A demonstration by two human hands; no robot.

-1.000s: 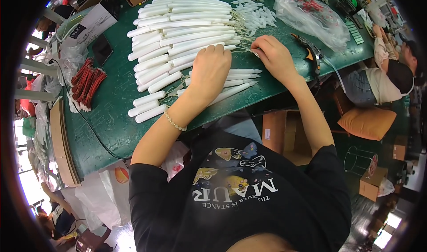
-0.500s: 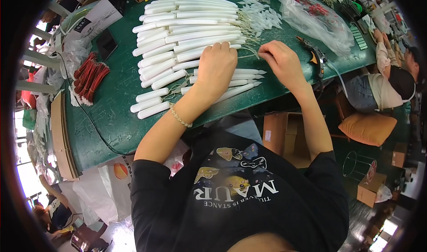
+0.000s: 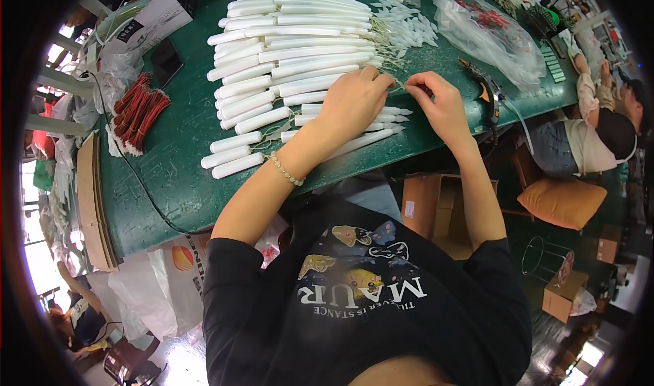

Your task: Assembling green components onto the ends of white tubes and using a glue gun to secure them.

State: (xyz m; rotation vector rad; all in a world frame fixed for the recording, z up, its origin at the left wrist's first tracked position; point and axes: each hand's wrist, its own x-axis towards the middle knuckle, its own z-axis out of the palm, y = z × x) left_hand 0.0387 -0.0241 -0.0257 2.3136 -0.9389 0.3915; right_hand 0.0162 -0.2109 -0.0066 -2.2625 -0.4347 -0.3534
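Observation:
Rows of white taper-candle tubes (image 3: 310, 40) lie across the green table, with thin pale wires (image 3: 385, 44) coming out of their right ends. My left hand (image 3: 357, 99) is closed over the near end of the rows, its fingertips pinched around a thin wire. Just to its right, my right hand (image 3: 436, 100) pinches the same wire between thumb and fingers; the fine detail between the two hands is too small to make out. Nearer me, several tubes fitted with pointed flame-shaped tips (image 3: 395, 115) lie partly under my left hand and wrist.
Loose white flame-shaped tips (image 3: 407, 25) are heaped beyond my hands. A black and orange glue gun (image 3: 488, 92) lies to the right, near a clear plastic bag (image 3: 487, 35). Bundled red wires (image 3: 138, 116) and a dark phone (image 3: 165, 62) are on the left. A co-worker (image 3: 579, 137) sits at right.
My left hand has moved right, and its fingertips have come close to those of my right hand. The right hand has shifted slightly right, still pinching.

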